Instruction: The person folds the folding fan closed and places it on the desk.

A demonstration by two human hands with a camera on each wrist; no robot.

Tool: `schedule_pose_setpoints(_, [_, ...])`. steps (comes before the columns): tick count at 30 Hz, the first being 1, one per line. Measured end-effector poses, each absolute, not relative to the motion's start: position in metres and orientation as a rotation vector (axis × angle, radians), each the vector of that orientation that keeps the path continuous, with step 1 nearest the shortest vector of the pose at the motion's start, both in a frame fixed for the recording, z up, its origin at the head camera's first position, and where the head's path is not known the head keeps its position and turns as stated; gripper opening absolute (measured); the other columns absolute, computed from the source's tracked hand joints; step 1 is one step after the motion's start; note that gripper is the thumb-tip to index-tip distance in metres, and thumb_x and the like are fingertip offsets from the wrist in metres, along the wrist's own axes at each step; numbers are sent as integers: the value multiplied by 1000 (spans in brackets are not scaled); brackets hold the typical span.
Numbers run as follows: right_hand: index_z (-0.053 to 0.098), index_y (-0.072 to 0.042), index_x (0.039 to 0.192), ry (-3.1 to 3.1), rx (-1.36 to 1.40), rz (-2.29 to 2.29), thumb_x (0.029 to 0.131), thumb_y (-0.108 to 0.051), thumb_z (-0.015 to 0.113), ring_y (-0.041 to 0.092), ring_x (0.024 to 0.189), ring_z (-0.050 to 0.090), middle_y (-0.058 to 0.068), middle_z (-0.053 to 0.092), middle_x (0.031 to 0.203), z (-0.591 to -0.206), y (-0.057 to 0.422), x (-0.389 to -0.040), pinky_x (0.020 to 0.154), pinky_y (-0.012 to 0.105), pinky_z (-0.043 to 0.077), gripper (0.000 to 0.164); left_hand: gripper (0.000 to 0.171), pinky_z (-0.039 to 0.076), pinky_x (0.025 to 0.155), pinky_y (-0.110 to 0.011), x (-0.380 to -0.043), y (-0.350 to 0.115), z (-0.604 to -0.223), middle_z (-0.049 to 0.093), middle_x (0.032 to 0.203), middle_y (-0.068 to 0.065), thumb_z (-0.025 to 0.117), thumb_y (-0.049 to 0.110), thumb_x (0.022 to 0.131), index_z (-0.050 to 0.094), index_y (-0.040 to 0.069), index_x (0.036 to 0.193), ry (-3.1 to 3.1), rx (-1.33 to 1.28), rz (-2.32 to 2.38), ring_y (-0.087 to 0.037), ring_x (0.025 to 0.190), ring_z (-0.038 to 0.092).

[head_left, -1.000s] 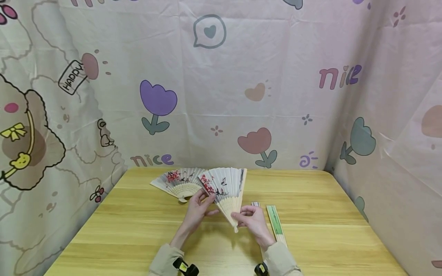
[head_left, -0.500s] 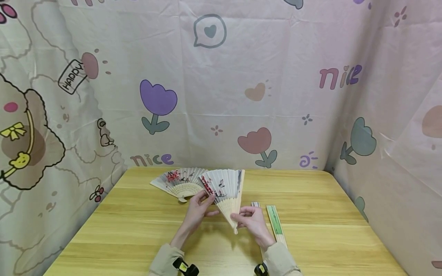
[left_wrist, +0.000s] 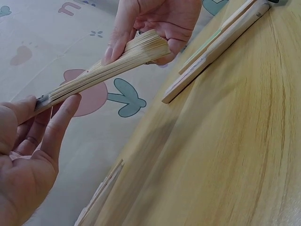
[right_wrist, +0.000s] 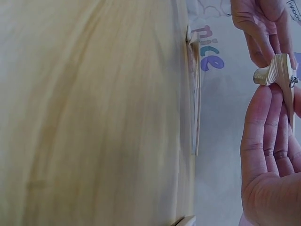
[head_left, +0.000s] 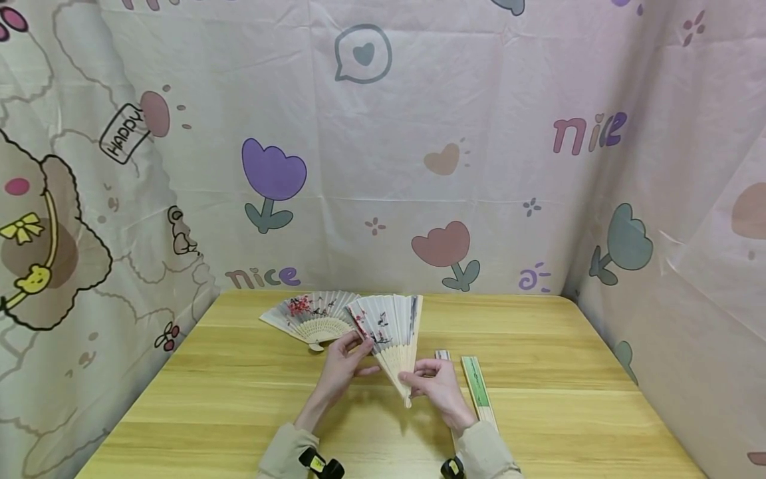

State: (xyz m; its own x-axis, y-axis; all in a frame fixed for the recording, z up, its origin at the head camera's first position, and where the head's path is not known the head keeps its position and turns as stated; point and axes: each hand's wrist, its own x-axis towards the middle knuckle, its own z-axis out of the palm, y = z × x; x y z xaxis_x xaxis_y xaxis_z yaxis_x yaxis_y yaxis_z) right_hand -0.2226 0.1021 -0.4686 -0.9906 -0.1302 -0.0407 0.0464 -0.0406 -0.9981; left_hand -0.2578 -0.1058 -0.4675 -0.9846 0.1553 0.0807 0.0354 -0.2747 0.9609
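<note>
Both hands hold a partly spread folding fan (head_left: 389, 322) above the table, its pale leaf printed with red blossoms and dark birds. My left hand (head_left: 343, 364) pinches the fan's left edge between thumb and fingers. Near the pivot, my right hand (head_left: 439, 386) grips the bamboo ribs with thumb and fingers. In the left wrist view the ribs (left_wrist: 117, 59) appear edge-on between the two hands. The right wrist view shows the pivot end (right_wrist: 282, 70) with its metal pin, over the right fingers.
Behind the left hand, a second blossom-print fan (head_left: 311, 313) lies spread on the wooden table (head_left: 239, 399). Two folded fans lie on the right: one with a green leaf (head_left: 477, 382), one greyish (head_left: 442, 354) and partly hidden by the right hand. A printed cloth hangs behind.
The held fan has narrowed slightly, its right edge moving a little to the left, and its pivot end has dipped a touch. Both hands stay nearly in place.
</note>
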Motion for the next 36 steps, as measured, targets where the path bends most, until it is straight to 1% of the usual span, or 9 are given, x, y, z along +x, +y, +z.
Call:
schedule_pose_setpoints(7, [64, 20, 103, 2093, -175, -2162, 83, -1, 77, 9, 61, 65, -2, 70, 73, -469, 103, -222, 61, 22, 65, 32, 34, 69, 77, -40, -257, -105, -466, 62, 106, -3, 57, 3, 101, 51, -16, 128, 1862, 224, 2429, -12, 94, 67])
schedule_pose_setpoints(14, [65, 19, 101, 2114, -207, -2135, 83, -2, 78, 9, 61, 64, -2, 69, 72, -470, 103, -222, 62, 22, 65, 30, 34, 69, 79, -40, -257, -106, -467, 63, 106, -2, 56, 6, 102, 50, -16, 128, 1868, 239, 2403, -13, 97, 66])
schedule_pose_setpoints(18, [65, 19, 98, 2116, -219, -2128, 83, -2, 78, 9, 61, 63, -4, 67, 71, -471, 103, -223, 62, 22, 65, 29, 36, 68, 79, -40, -257, -106, -467, 64, 107, -1, 56, 7, 102, 49, -15, 129, 1870, 252, 2389, -15, 99, 66])
schedule_pose_setpoints(23, [65, 19, 98, 2119, -236, -2112, 83, -2, 78, 8, 61, 63, -4, 67, 70, -471, 103, -222, 62, 21, 64, 29, 39, 68, 80, -40, -257, -107, -467, 63, 111, -3, 57, 8, 102, 48, -14, 133, 1866, 255, 2379, -13, 99, 66])
schedule_pose_setpoints(25, [65, 19, 98, 2123, -254, -2098, 83, -3, 78, 8, 62, 63, -4, 68, 71, -472, 103, -222, 62, 21, 64, 30, 39, 68, 80, -40, -257, -107, -467, 62, 111, -3, 58, 9, 101, 48, -13, 132, 1870, 256, 2374, -13, 99, 66])
schedule_pose_setpoints(31, [67, 18, 98, 2127, -300, -2066, 81, -4, 79, 7, 65, 64, -2, 70, 73, -473, 103, -222, 64, 20, 64, 30, 35, 69, 79, -41, -256, -107, -467, 61, 105, -1, 61, 12, 100, 52, -13, 123, 1880, 266, 2359, -14, 98, 63])
schedule_pose_setpoints(36, [67, 18, 97, 2139, -320, -2063, 81, -3, 79, 8, 64, 64, 2, 72, 74, -474, 103, -222, 63, 21, 64, 29, 39, 68, 81, -41, -255, -107, -466, 61, 104, -1, 62, 10, 100, 50, -16, 126, 1885, 286, 2342, -13, 97, 64])
